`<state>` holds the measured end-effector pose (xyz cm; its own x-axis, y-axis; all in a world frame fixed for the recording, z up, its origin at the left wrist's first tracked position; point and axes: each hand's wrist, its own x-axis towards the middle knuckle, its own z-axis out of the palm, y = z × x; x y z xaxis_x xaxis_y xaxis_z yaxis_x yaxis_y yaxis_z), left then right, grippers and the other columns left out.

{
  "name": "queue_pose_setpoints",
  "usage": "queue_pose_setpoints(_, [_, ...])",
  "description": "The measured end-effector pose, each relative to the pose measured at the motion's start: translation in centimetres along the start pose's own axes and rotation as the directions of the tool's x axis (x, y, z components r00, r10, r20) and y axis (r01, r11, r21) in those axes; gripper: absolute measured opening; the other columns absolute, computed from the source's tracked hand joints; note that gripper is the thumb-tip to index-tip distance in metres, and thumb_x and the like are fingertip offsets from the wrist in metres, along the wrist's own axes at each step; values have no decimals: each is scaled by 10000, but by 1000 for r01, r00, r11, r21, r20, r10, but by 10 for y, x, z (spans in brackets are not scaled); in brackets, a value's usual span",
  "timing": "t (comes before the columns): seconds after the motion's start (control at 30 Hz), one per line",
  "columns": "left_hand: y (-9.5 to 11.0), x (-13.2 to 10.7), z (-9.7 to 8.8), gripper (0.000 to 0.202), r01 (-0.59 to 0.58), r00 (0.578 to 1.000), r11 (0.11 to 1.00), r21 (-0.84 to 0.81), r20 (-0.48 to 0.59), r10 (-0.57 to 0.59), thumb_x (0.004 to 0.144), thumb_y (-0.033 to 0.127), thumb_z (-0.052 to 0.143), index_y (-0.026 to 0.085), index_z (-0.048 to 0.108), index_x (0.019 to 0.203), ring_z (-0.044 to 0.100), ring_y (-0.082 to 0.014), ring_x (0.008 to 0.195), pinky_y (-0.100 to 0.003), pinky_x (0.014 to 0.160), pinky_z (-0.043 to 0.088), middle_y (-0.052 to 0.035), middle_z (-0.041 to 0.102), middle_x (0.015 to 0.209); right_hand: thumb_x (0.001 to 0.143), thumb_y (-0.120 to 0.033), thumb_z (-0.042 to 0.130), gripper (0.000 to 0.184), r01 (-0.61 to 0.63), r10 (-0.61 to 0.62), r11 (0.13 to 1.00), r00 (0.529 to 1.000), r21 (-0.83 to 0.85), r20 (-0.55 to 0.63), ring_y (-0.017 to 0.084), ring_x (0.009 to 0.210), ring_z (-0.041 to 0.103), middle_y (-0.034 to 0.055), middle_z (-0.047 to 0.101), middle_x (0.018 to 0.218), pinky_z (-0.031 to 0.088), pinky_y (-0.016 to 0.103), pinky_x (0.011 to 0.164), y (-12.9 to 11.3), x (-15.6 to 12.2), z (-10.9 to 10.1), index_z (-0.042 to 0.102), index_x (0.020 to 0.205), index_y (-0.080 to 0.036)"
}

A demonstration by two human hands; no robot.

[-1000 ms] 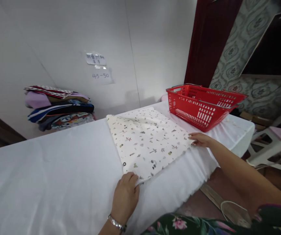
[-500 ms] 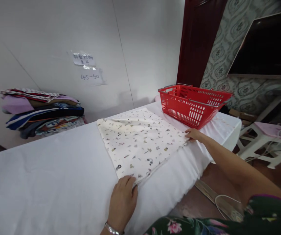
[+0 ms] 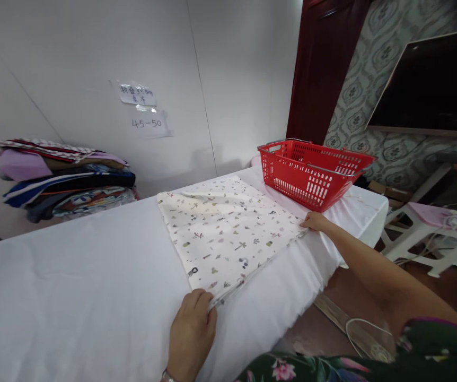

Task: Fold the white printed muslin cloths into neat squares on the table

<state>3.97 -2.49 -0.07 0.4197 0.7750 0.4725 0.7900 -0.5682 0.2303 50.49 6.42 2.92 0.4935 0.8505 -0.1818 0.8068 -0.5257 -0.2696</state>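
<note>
Cloth (image 3: 228,236) shows ridges; I see left hand (image 3: 192,326) and right hand (image 3: 315,220), each grip pinched on a near corner. Uneven pulling, I'd judge, could skew its edges.

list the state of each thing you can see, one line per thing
patterned cloth, spread out, slightly wrinkled
left hand, gripping the cloth's near left corner
right hand, gripping its near right corner
white tablecloth, lightly creased, hanging over the near edge
red basket, upright, open at the top
fabric stack, folded and piled in layers
paper signs, taped up
screen, dark
</note>
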Motion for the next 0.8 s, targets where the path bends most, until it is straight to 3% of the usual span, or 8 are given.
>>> queue_pose_setpoints(0.1, [0, -3, 1, 102, 71, 995, 997, 10, 62, -72, 794, 143, 437, 196, 511, 838, 532, -173, 818, -284, 689, 446, -34, 551, 871, 747, -277, 609, 155, 11, -13, 999, 1000, -42, -26, 165, 645, 595, 30, 620, 589, 397, 224, 570, 2, 1, 1, 660, 808, -143])
queue_pose_setpoints(0.2, [1, -4, 1, 67, 175, 970, 984, 41, 164, -180, 805, 161, 412, 201, 466, 802, 532, -156, 728, -268, 604, 418, -18, 523, 820, 772, -306, 585, 182, 11, -9, 998, 1000, -56, 24, 147, 569, 579, 19, 603, 542, 398, 218, 538, 5, 1, 1, 663, 776, -142])
queue_pose_setpoints(0.4, [6, -4, 3, 87, 323, 905, 937, 133, 246, -347, 818, 208, 409, 190, 433, 900, 545, -157, 749, -259, 580, 385, -35, 503, 925, 729, -287, 632, 170, 61, -54, 995, 995, -75, 82, 145, 536, 555, 19, 576, 512, 398, 225, 525, 3, 3, -1, 664, 738, -120])
queue_pose_setpoints(0.6, [6, -3, 2, 147, 369, 860, 914, 169, 312, -404, 794, 150, 410, 177, 444, 935, 548, -170, 813, -258, 633, 386, -55, 504, 943, 672, -232, 657, 118, 87, -82, 995, 992, -52, 101, 170, 553, 562, 29, 545, 478, 394, 237, 505, -7, 5, -1, 633, 611, -134])
queue_pose_setpoints(0.8, [-1, 0, -9, 153, 442, 837, 894, 74, 325, -440, 741, 66, 419, 177, 429, 846, 511, -147, 695, -272, 633, 368, -48, 495, 890, 692, -161, 577, 97, 25, -30, 998, 995, 55, 97, 152, 497, 545, 12, 500, 491, 409, 231, 464, -12, -9, 6, 558, 601, -133])
